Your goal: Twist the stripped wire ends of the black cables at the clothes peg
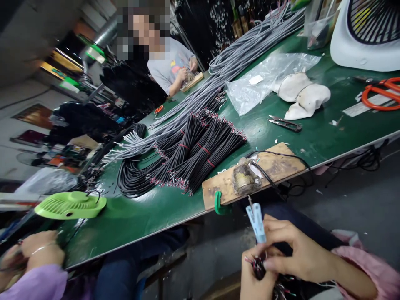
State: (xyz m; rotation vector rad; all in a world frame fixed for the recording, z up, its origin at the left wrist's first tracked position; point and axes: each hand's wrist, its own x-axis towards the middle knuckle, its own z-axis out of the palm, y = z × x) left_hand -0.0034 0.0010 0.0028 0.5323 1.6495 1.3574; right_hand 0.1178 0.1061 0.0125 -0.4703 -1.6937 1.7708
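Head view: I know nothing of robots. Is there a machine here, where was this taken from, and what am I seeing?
No robot, just a person's two bare hands. The single picture comes from a camera worn on that person's head, looking forward and down; the scene appears tilted. At lower right, the left hand holds a bunch of dark wires, with the right hand working close against it. A light-blue clothespin shows just past the fingers; whether it is gripped is hard to tell. On the green table lie black cable bundles, long grey cables, thread snips and a wooden board. A co-worker in grey is across the table; the purple sleeve at far left is another's.
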